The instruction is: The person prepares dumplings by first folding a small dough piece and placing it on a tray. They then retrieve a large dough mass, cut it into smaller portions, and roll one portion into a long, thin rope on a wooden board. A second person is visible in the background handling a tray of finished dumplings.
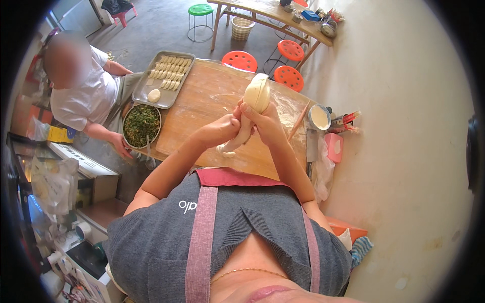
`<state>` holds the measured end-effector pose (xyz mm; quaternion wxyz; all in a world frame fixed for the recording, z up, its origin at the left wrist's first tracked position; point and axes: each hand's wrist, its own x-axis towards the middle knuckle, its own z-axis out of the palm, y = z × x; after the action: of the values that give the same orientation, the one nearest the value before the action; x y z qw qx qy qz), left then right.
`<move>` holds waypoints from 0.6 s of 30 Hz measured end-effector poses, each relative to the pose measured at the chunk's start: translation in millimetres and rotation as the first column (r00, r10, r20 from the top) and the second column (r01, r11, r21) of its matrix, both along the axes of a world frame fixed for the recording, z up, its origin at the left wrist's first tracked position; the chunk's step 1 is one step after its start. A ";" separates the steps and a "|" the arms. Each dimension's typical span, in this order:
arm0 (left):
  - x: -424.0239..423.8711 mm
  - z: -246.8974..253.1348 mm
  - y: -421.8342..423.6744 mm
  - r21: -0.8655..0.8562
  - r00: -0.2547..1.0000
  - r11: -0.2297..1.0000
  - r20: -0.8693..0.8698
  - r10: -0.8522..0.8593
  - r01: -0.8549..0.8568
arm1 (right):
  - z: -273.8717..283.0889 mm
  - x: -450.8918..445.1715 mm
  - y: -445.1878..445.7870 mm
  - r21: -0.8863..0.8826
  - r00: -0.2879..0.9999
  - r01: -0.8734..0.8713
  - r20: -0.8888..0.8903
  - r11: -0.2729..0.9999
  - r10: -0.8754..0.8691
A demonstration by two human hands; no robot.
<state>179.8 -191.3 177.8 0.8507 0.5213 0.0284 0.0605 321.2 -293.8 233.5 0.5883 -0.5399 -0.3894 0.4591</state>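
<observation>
A thick pale rope of dough [257, 94] is raised above the wooden board [197, 94], its upper part folded into a loop. My right hand [267, 119] wraps around the lower part of that loop, thumb across the front. Close beside it, my left hand [223, 128] is curled with its fingertips on the dough at the narrowing. Below both hands a thinner tail of dough trails down, with a small piece [227, 153] near its end over the board. The fingers' far sides are hidden.
Left of the board are a metal tray [142, 91] of dumplings and a bowl of chopped green filling [142, 125]; a co-worker [87, 98] sits beside them. On the right lie a rolling pin [299, 122], flour [282, 106], a cleaver [312, 146] and a bowl [319, 117] of pale contents.
</observation>
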 end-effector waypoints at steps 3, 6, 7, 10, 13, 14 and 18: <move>1.2 -17.1 20.2 -0.099 0.999 0.995 0.047 0.004 0.001 | -0.1 -17.2 3.7 0.160 0.976 -0.023 -0.212 0.987 0.057; 3.6 -15.3 26.1 -0.108 0.964 0.993 0.267 -0.015 0.046 | 2.4 -25.7 3.2 0.023 0.966 -0.108 -0.233 0.994 0.110; 6.1 -1.9 21.5 -0.124 0.966 0.991 0.258 -0.011 0.044 | 3.3 -29.5 2.0 -0.013 0.975 -0.092 -0.204 0.996 0.087; 6.3 28.3 18.7 -0.095 0.974 0.995 0.223 0.041 -0.020 | 1.7 -30.0 1.1 -0.094 0.983 -0.142 -0.132 0.986 0.129; 1.6 41.2 16.2 0.039 0.975 0.984 0.151 0.165 -0.172 | -14.5 -15.3 -6.2 -0.089 0.944 -0.325 -0.092 0.942 0.317; -1.0 49.1 11.0 0.063 0.973 0.976 0.110 0.201 -0.209 | -16.1 -17.9 -9.7 -0.049 0.936 -0.349 -0.063 0.936 0.346; -4.8 53.8 -6.4 0.077 0.955 0.953 0.070 0.288 -0.292 | -25.4 0.3 -24.5 -0.039 0.847 -0.521 -0.142 0.853 0.512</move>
<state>174.9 -197.7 231.7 0.8098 0.5458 0.0774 0.2009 321.5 -318.3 208.2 0.4457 -0.4070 -0.4647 0.6479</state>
